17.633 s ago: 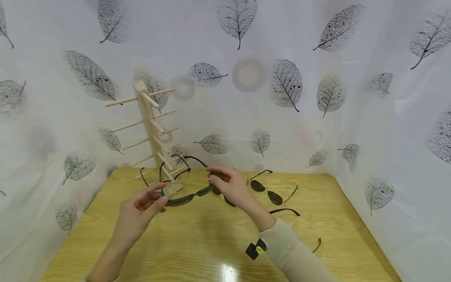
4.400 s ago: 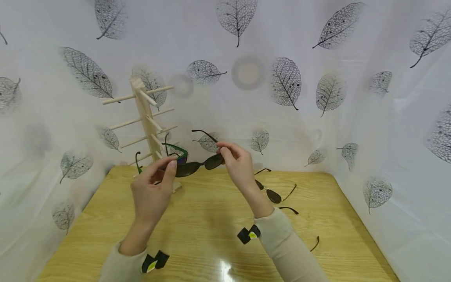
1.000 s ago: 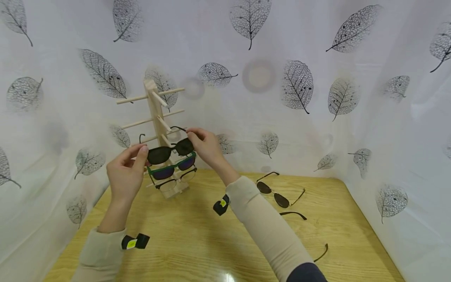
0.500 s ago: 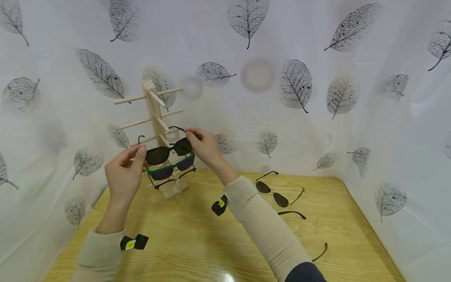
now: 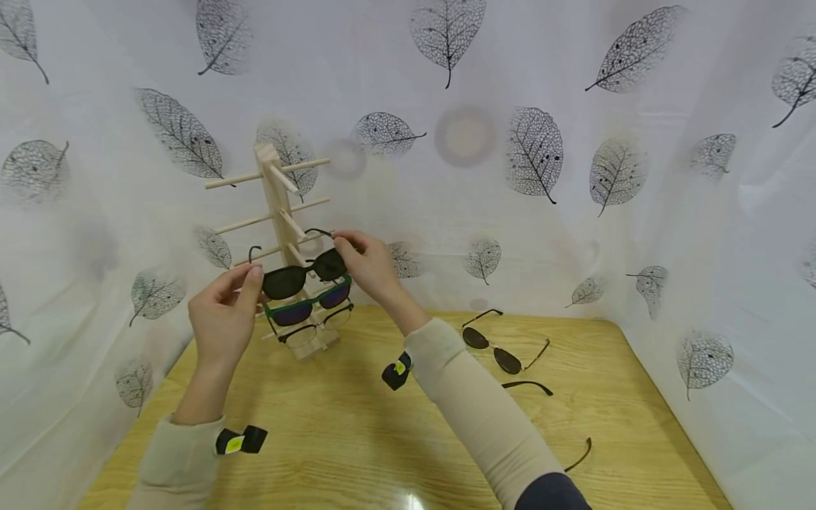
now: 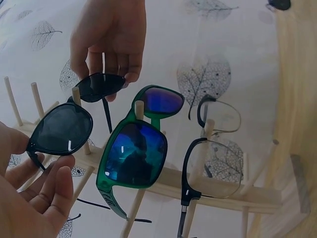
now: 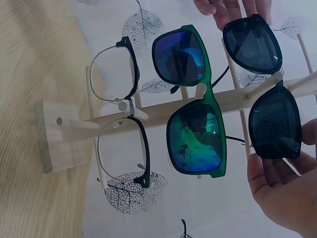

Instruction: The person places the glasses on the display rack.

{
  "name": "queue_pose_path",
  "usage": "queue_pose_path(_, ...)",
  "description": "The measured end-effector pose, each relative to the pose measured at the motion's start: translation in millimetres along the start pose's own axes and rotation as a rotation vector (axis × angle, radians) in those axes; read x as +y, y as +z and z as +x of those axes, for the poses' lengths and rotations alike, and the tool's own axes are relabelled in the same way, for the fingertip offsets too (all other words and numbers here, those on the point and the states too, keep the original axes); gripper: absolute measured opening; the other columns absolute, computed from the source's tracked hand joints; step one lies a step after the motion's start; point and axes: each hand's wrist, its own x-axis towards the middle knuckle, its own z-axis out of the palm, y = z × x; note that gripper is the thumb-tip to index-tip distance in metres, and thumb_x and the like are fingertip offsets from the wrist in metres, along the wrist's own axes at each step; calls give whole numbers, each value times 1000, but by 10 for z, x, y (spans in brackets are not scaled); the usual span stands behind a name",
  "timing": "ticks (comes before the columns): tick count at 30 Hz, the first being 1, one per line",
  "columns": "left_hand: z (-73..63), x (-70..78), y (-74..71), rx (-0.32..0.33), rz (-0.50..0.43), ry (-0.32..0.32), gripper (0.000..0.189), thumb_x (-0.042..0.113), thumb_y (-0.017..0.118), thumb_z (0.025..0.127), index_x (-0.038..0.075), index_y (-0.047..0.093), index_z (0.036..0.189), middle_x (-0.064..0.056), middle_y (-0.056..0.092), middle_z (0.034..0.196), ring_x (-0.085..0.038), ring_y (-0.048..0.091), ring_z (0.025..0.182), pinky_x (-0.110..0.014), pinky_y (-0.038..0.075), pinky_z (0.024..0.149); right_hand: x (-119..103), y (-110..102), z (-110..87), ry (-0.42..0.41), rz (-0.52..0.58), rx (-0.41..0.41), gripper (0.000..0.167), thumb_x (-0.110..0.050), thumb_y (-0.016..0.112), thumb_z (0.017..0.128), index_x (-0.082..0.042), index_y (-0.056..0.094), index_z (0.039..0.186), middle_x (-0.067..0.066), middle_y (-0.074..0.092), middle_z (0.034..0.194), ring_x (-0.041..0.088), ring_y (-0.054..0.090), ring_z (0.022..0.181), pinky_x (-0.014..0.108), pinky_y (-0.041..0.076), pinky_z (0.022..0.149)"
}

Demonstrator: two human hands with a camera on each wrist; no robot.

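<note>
Both hands hold black sunglasses (image 5: 285, 282) in front of the wooden display rack (image 5: 273, 185). My left hand (image 5: 223, 315) pinches their left end near the hinge, and my right hand (image 5: 372, 269) pinches the right end. In the right wrist view, the bridge of the black sunglasses (image 7: 275, 124) sits at a short peg of the rack. Just below them on the rack hang green-framed mirrored sunglasses (image 6: 136, 153). Lower still are half-rim clear glasses (image 7: 141, 148) with black brows. The rack's upper pegs (image 5: 239, 181) bear nothing.
Gold-framed sunglasses (image 5: 507, 361) lie on the right of the wooden table (image 5: 357, 425). Nearer, a dark temple arm (image 5: 529, 384) and another temple tip (image 5: 581, 455) show past my right sleeve (image 5: 472, 397). A leaf-print curtain (image 5: 465, 212) encloses the back and sides.
Earlier both hands held the green sunglasses, which now hang on the rack. Then they brought the black sunglasses leftward to the rack. Over the last second the hands barely move.
</note>
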Motion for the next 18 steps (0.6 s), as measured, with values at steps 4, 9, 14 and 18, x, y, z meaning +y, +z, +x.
queue_pose_path(4,-4,1,-14,-10,-3,-2,25,17,71,102,-1,79,117,28,70,74,3,67,58,-11,53,55,-2,9,1,1,8,1,37,-32,53,111,-15,69,140,8,74,128,15,65,84,22,52,73)
queue_pose_path(9,-4,-21,-28,-25,-11,9,25,15,70,103,-2,78,119,28,71,77,2,67,59,-11,53,56,4,11,-2,-5,19,4,38,-33,53,111,-15,69,140,8,73,130,17,66,85,23,53,73)
queue_pose_path(14,-4,-4,-45,-41,4,17,25,16,69,103,0,78,120,29,71,79,1,68,61,-13,55,57,16,-3,-13,-16,46,2,41,-35,53,110,-13,67,142,9,73,131,21,68,90,25,55,75)
queue_pose_path(18,-18,6,-74,-51,23,-3,26,18,69,103,5,77,125,29,71,83,3,70,64,-12,56,59,26,-45,-32,-27,86,6,41,-34,54,110,-12,65,143,11,73,129,28,69,95,25,56,76)
